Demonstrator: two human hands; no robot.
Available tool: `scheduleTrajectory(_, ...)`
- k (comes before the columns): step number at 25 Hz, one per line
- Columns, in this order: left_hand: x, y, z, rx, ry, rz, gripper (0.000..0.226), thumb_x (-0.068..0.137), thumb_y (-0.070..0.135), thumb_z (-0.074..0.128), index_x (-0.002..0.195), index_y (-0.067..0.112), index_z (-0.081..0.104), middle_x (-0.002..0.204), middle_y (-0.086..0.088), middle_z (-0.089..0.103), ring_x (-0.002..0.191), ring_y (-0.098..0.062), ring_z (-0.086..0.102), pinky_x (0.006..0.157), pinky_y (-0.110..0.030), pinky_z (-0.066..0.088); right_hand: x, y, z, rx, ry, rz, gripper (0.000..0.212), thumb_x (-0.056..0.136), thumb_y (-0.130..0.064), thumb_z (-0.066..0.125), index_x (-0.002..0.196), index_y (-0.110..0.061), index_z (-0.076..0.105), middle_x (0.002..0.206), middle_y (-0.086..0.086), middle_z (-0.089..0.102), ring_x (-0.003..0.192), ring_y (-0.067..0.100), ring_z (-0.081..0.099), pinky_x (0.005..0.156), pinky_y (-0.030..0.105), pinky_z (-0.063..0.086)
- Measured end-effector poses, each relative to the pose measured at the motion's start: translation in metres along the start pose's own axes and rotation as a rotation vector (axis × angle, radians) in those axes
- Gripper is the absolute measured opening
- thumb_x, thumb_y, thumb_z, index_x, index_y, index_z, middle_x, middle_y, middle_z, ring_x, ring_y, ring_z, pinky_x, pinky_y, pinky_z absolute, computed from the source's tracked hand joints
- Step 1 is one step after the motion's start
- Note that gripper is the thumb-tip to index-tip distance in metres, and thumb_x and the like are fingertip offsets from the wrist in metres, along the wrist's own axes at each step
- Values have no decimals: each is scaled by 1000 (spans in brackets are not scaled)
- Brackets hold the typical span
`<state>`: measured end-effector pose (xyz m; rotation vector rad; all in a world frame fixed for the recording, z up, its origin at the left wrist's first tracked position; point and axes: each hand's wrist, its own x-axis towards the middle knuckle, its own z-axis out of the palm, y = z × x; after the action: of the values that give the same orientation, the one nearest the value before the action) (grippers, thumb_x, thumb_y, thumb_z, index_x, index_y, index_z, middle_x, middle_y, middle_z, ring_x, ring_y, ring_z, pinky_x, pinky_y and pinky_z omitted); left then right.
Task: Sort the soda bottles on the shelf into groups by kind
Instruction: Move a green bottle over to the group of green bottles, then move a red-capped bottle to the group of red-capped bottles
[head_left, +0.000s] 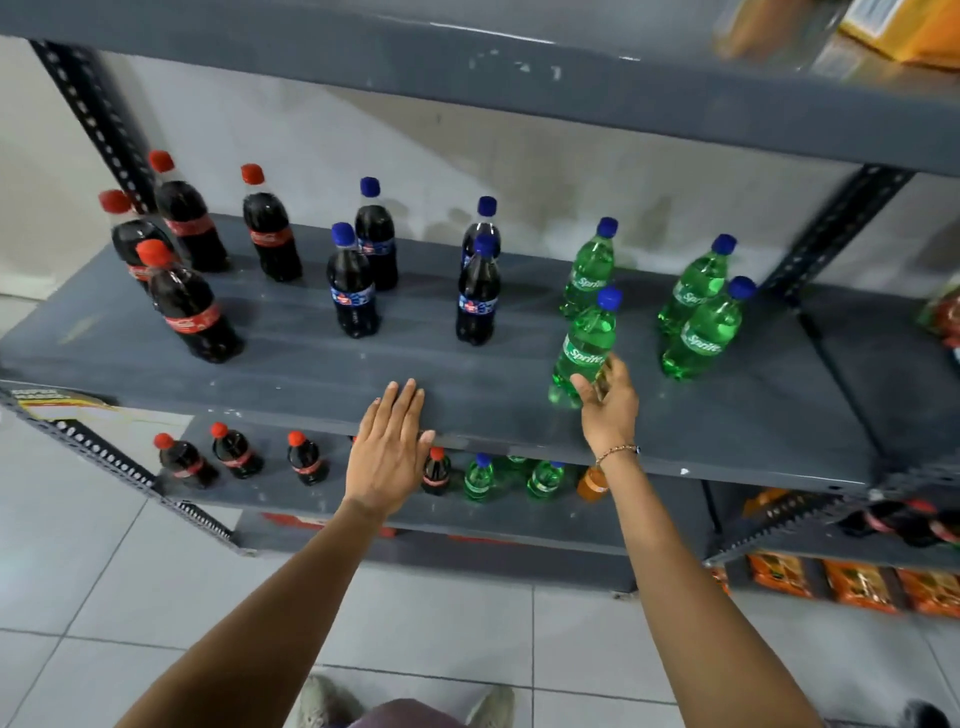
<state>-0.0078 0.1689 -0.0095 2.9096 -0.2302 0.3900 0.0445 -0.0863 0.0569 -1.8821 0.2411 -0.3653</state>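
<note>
On grey shelf (291, 374): red-capped colas (195, 306) left, blue-capped colas (358, 291) centre, green bottles (701, 306) right, seemingly sorted; right hand (608, 400) loosely cupping nearest green bottle (584, 348), left hand (387, 447) flat, empty.

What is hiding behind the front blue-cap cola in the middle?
Another blue-cap cola stands right behind the front one. Only its cap and shoulders show; its label and lower body are covered, so I cannot tell how close they stand.

Colas (189, 304) left, Pepsis (353, 283) middle, Sprites (584, 348) apparently right.
</note>
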Motion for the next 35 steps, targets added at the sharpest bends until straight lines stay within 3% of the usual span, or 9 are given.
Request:
scheduleTrajectory(4, 1, 5, 0, 0, 30, -18, 62, 100, 40, 13, 134, -1, 46, 142, -17, 45, 133, -35, 37, 110, -41, 19, 29, 4, -8, -91, -40, -17, 47, 85, -13, 60, 128, -6, 44, 94, 0, 64, 85, 13, 59, 81, 26, 45)
scheduleTrajectory(8, -1, 4, 0, -25, 35, -13, 60, 100, 40, 16, 135, 1, 44, 143, -15, 44, 134, -32, 36, 113, -38, 16, 48, 9, -6, -180, -49, -24, 48, 88, -16, 56, 133, -9, 40, 105, 17, 68, 98, 30, 62, 92, 40, 49)
scheduleTrajectory(14, 2, -5, -3, -39, 25, 51, 56, 98, 40, 27, 137, 4, 44, 144, -10, 43, 136, -24, 34, 113, -36, 20, 49, 4, -14, -45, -172, 71, 58, 89, -11, 52, 140, -14, 25, 137, 11, 49, 123, 19, 47, 103, 31, 36)
scheduleTrajectory(16, -1, -14, -7, -46, 24, 55, 54, 99, 38, 26, 137, 4, 43, 144, -11, 44, 137, -23, 32, 114, -37, 21, 35, 8, -15, 23, -86, 161, 55, 89, -6, 51, 138, -10, 26, 142, 14, 41, 128, 23, 42, 106, 32, 35)
scheduleTrajectory(18, -9, -35, -13, -61, 31, 18, 53, 100, 35, 24, 137, 2, 42, 144, -12, 43, 138, -24, 31, 115, -38, 19, 13, 8, -8, -72, 100, 164, 35, 86, 5, 45, 119, -3, 48, 124, 21, 54, 107, 27, 55, 99, 32, 44)
scheduleTrajectory(20, -21, -61, -21, -58, 37, -30, 54, 100, 35, 23, 139, 1, 40, 146, -13, 39, 139, -24, 29, 117, -37, 15, -12, -2, 13, -173, 137, 90, 29, 81, 12, 40, 97, -3, 58, 105, 22, 60, 88, 25, 57, 85, 21, 43)
scheduleTrajectory(24, -44, -126, -40, -97, 57, -182, 60, 99, 39, 21, 144, 0, 30, 152, -13, 26, 142, -23, 18, 118, -29, 3, -55, -34, 96, -304, -171, -148, 24, 82, 11, 41, 85, -2, 61, 95, 17, 64, 85, 25, 59, 73, 14, 35)
scheduleTrajectory(31, -41, -238, -67, -55, 43, -257, 70, 98, 48, 10, 143, -3, 28, 152, -17, 26, 143, -27, 17, 117, -32, 3, -94, -87, 251, -276, -531, -228, 14, 86, 1, 49, 96, -4, 58, 104, 15, 63, 95, 26, 60, 90, 30, 48)
scheduleTrajectory(35, -27, -255, -71, -41, 16, -180, 72, 98, 51, 8, 142, -1, 34, 149, -17, 33, 140, -29, 24, 116, -32, 4, -96, -119, 316, -303, -684, -134, 58, 84, -22, 62, 131, -2, 35, 139, 18, 42, 128, 29, 41, 109, 39, 34)
